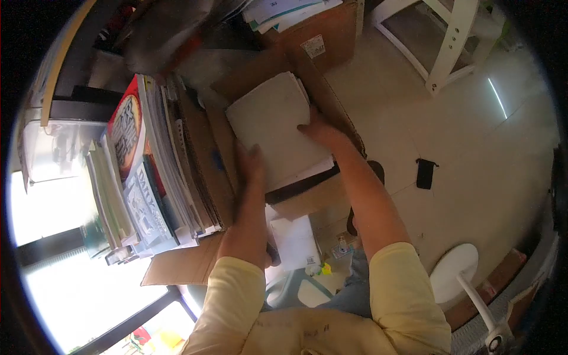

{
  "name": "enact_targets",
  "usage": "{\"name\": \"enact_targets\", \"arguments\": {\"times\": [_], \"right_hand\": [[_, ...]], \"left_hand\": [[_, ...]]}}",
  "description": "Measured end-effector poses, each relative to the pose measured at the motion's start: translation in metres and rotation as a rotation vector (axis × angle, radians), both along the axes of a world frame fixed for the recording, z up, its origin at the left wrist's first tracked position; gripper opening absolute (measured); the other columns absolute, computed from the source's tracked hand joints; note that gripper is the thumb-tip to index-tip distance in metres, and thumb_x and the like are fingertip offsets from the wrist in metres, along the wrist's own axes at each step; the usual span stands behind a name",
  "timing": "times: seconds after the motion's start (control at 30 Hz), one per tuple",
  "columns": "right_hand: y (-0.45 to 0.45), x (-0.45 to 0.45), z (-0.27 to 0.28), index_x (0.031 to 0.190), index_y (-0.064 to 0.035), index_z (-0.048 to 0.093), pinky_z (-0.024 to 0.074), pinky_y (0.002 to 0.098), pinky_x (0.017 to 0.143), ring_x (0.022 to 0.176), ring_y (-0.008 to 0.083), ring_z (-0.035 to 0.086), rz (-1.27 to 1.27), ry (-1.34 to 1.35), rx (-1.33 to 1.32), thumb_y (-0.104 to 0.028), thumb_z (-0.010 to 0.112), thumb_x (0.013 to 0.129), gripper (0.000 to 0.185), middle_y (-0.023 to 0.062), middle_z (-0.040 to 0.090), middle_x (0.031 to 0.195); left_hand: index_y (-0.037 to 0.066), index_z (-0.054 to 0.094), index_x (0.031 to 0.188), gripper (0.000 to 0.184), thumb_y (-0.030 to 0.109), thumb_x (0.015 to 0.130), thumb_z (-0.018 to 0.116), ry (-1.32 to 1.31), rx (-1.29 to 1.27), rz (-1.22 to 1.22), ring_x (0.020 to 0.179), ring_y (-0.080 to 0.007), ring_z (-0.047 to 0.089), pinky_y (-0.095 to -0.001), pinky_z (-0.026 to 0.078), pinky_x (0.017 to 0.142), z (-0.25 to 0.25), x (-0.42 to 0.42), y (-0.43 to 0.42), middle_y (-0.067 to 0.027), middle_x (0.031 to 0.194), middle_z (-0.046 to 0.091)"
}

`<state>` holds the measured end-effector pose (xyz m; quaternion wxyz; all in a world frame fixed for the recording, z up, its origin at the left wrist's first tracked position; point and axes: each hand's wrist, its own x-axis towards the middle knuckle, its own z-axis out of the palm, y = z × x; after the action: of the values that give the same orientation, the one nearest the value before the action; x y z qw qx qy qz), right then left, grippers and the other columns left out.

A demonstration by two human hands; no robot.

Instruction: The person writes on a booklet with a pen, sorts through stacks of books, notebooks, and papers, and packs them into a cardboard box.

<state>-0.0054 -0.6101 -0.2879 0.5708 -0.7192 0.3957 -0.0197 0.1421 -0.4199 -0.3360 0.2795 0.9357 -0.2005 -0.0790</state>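
Leaning over an open cardboard box [332,102], this person's got both hands at a stack of white paper [269,127] sitting inside it. Right hand's [324,131] grip is closed on the stack's right edge, thumb on top. Left hand [252,164] is by the left edge, too blurry, so I can't tell if that grip's closed. Books [155,148] crowd the left, black pouch [424,173] on the floor [396,136].

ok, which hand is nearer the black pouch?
Right. The right hand is at the side of the papers toward the pouch; the left hand is at the opposite side, farther off.
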Motion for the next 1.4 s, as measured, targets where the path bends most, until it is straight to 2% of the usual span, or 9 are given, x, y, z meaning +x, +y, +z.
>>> {"name": "enact_targets", "arguments": {"times": [0.4, 0.57, 0.63, 0.77, 0.83, 0.9, 1.0, 1.13, 1.4], "right_hand": [[0.042, -0.008, -0.019, 0.138, 0.0059, 0.029, 0.0292, 0.0413, 0.111, 0.134, 0.0389, 0.032, -0.118, -0.031, -0.481, -0.022, 0.068, 0.08, 0.076, 0.0275, 0.033, 0.142], [0.046, -0.005, 0.001, 0.139, 0.0061, 0.03, 0.0303, 0.0434, 0.11, 0.133, 0.0421, 0.032, 0.05, -0.091, -0.752, -0.018, 0.067, 0.081, 0.072, 0.0296, 0.03, 0.143], [0.052, -0.004, 0.024, 0.138, 0.0068, 0.031, 0.032, 0.0445, 0.109, 0.131, 0.0433, 0.034, 0.112, -0.08, -0.83, -0.019, 0.067, 0.081, 0.072, 0.0302, 0.032, 0.142], [0.07, -0.023, 0.071, 0.13, 0.0022, 0.046, 0.0391, 0.0437, 0.102, 0.121, 0.0417, 0.046, 0.42, -0.001, -0.786, -0.023, 0.062, 0.084, 0.054, 0.0271, 0.047, 0.132], [0.086, -0.039, 0.096, 0.126, 0.0011, 0.052, 0.042, 0.0429, 0.099, 0.116, 0.0389, 0.052, 0.514, -0.081, -0.647, -0.024, 0.061, 0.085, 0.049, 0.0248, 0.053, 0.125], [0.101, -0.057, 0.121, 0.125, 0.0017, 0.052, 0.0437, 0.0426, 0.097, 0.113, 0.037, 0.054, 0.551, -0.055, -0.542, -0.025, 0.062, 0.086, 0.049, 0.0242, 0.055, 0.123], [0.127, -0.08, 0.16, 0.127, 0.0021, 0.05, 0.0455, 0.0412, 0.094, 0.111, 0.0344, 0.056, 0.532, -0.077, -0.448, -0.025, 0.062, 0.087, 0.049, 0.0231, 0.056, 0.124], [0.175, -0.082, 0.226, 0.127, 0.0011, 0.05, 0.0481, 0.0354, 0.089, 0.108, 0.0269, 0.06, 0.296, -0.27, -0.312, -0.019, 0.06, 0.09, 0.044, 0.0197, 0.058, 0.123], [0.29, -0.024, 0.349, 0.127, 0.0014, 0.048, 0.049, 0.0323, 0.087, 0.104, 0.024, 0.06, 0.394, -0.525, -0.372, -0.01, 0.059, 0.089, 0.041, 0.0193, 0.057, 0.122]], "left_hand": [[-0.003, 0.036, 0.138, 0.048, 0.009, 0.092, 0.045, 0.126, -0.183, 0.131, 0.126, -0.038, 0.044, -0.0405, 0.034, 0.107, 0.026, -0.012, -0.014, -0.027, 0.135, 0.045], [-0.002, 0.036, 0.138, 0.046, 0.009, 0.094, 0.041, -0.203, -0.212, 0.009, 0.135, -0.0383, 0.03, -0.0441, 0.025, 0.112, 0.03, -0.067, 0.011, -0.0254, 0.14, 0.038], [-0.002, 0.034, 0.139, 0.049, 0.009, 0.092, 0.044, -0.392, -0.04, -0.217, 0.136, -0.0384, 0.027, -0.0453, 0.024, 0.112, 0.023, -0.104, 0.034, -0.0232, 0.144, 0.034], [0.003, 0.049, 0.131, 0.047, 0.015, 0.085, 0.055, -0.034, 0.088, -0.585, 0.128, -0.0388, 0.04, -0.047, 0.034, 0.104, 0.084, -0.176, 0.07, -0.0215, 0.136, 0.044], [0.007, 0.055, 0.125, 0.041, 0.019, 0.085, 0.057, -0.312, 0.067, -1.041, 0.115, -0.0369, 0.053, -0.045, 0.043, 0.094, 0.083, -0.201, 0.108, -0.0194, 0.13, 0.051], [0.008, 0.055, 0.124, 0.042, 0.023, 0.085, 0.057, 0.763, -0.344, -1.081, 0.104, -0.0354, 0.059, -0.0422, 0.046, 0.09, 0.099, -0.206, 0.125, -0.0191, 0.123, 0.056], [0.006, 0.053, 0.124, 0.041, 0.025, 0.087, 0.055, 0.593, 0.014, -1.594, 0.106, -0.0342, 0.058, -0.0419, 0.045, 0.091, 0.162, -0.198, 0.143, -0.0196, 0.116, 0.059], [0.005, 0.052, 0.125, 0.043, 0.028, 0.089, 0.055, 0.268, 0.042, -1.692, 0.107, -0.0356, 0.057, -0.0417, 0.045, 0.092, 0.207, -0.172, 0.171, -0.021, 0.114, 0.06], [0.01, 0.049, 0.134, 0.052, 0.033, 0.088, 0.059, 0.672, -0.077, -1.56, 0.105, -0.0282, 0.06, -0.0389, 0.045, 0.092, 0.242, -0.126, 0.224, -0.0134, 0.117, 0.063]]}}
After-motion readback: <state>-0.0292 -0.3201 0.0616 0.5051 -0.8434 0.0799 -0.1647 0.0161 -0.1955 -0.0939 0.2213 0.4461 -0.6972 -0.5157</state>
